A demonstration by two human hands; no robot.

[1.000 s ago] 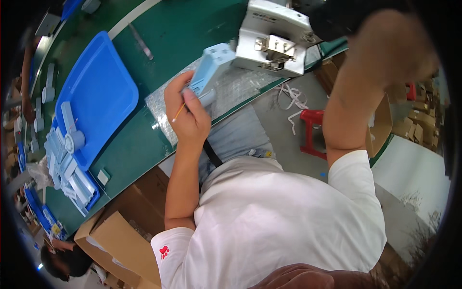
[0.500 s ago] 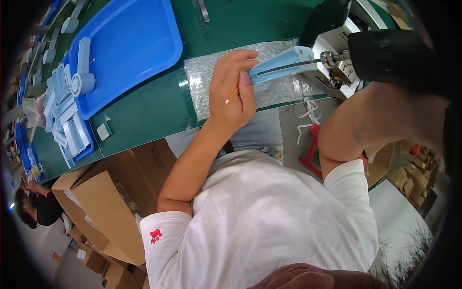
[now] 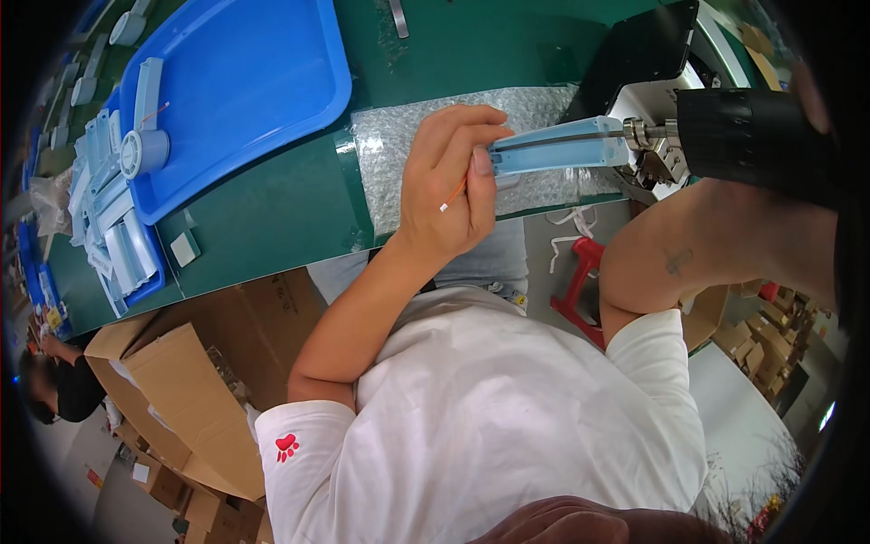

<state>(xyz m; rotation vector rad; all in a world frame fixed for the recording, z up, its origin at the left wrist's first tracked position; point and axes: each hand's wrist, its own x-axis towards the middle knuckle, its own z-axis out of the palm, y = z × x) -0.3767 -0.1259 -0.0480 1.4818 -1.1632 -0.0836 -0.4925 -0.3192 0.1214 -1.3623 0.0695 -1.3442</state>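
My left hand is closed around one end of a light blue plastic housing, a long open channel. An orange wire with a small white plug comes out beside my thumb. The long thin bit of a black electric screwdriver lies along the housing's channel, its tip near my left fingertips. At the right rim my right hand is wrapped round the screwdriver; most of its fingers are hidden or in shadow.
Bubble wrap covers part of the green table below the housing. A metal machine stands behind the screwdriver. To the left are a blue tray, a pile of light blue parts and an open cardboard box.
My left hand and the housing have shifted slightly right. The screwdriver has moved right and a little down with them, and the housing sits more level along the bit.
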